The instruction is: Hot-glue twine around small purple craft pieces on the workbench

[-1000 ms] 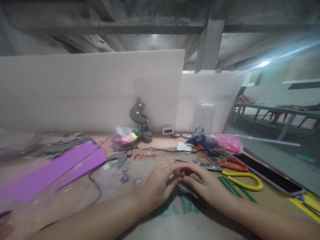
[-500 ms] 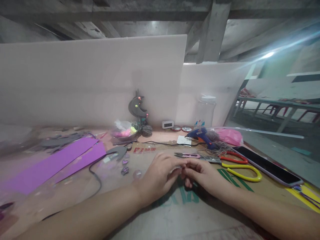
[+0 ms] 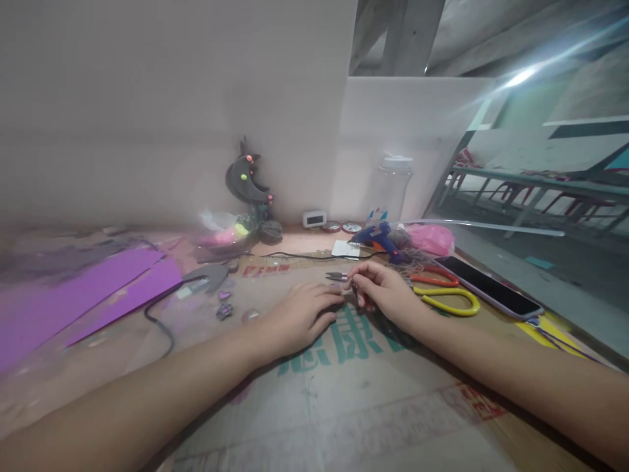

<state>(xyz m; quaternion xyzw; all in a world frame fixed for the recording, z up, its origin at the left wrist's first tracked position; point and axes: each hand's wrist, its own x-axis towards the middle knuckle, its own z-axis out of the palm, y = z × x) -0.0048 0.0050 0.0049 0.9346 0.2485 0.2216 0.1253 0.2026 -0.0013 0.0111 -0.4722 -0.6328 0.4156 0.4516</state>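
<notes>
My left hand (image 3: 305,316) lies low over the printed cardboard (image 3: 339,400), its fingers stretched out and holding nothing I can see. Close by on its right, my right hand (image 3: 382,294) is closed in a pinch. Whatever sits between its fingertips is too small and hidden to name. Thread snips (image 3: 336,276) poke out just behind the right fingers, with their handle covered. Scissors with one red and one yellow handle (image 3: 459,311) lie beside the right wrist, their blades hidden. Small purple pieces (image 3: 225,311) rest left of my left hand.
Purple sheets (image 3: 122,298) and a grey flat shape with a black cord (image 3: 209,276) are on the left. Behind stand a dark crescent ornament (image 3: 246,180), a small digital clock (image 3: 314,218) and a clear jar (image 3: 390,190). A blue glue gun (image 3: 378,237) and a phone (image 3: 489,286) are right.
My hands were joined at the fingertips; now they are apart, the left fingers straightened and the right still pinched. The camera view has tilted down and shifted a little right.
</notes>
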